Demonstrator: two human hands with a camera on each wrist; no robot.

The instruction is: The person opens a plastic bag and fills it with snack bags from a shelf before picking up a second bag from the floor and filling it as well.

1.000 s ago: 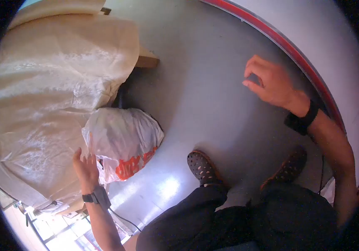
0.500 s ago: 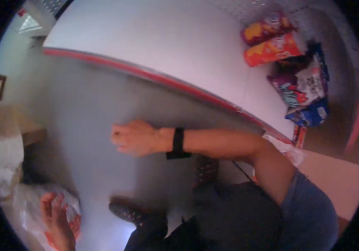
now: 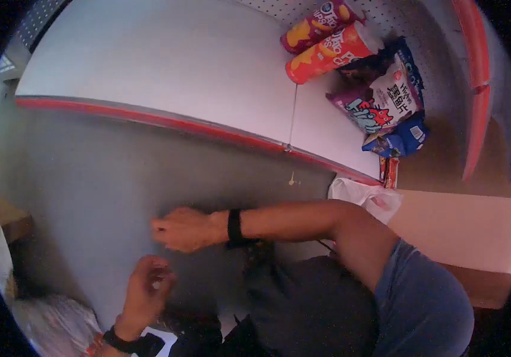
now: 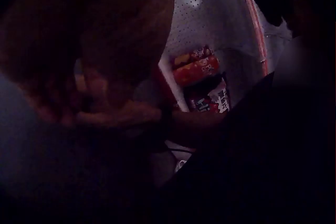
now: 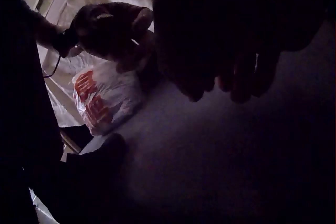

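Note:
My right hand (image 3: 187,229) hangs over the grey floor, fingers loosely bent, with nothing seen in it. Just below it in the head view is my left hand (image 3: 145,291), its fingers curved toward the thumb and no object showing between them. A small gap separates the two hands. On the white shelf (image 3: 166,65) lie an orange potato chip can (image 3: 330,53), a purple one (image 3: 315,27) and several snack bags (image 3: 380,107). Both wrist views are dark; the right one shows the fingers (image 5: 241,79) drooping.
A red edge strip (image 3: 178,124) runs along the shelf front. White plastic bags lie on the floor, one at the lower left (image 3: 59,324) and another by the shelf's right end (image 3: 365,196). A cardboard box (image 3: 458,229) stands at the right.
The view has swung right from the cloth-covered pile to the shelf with snacks. My left hand has come away from the plastic bag toward my right hand, which has swung across the body.

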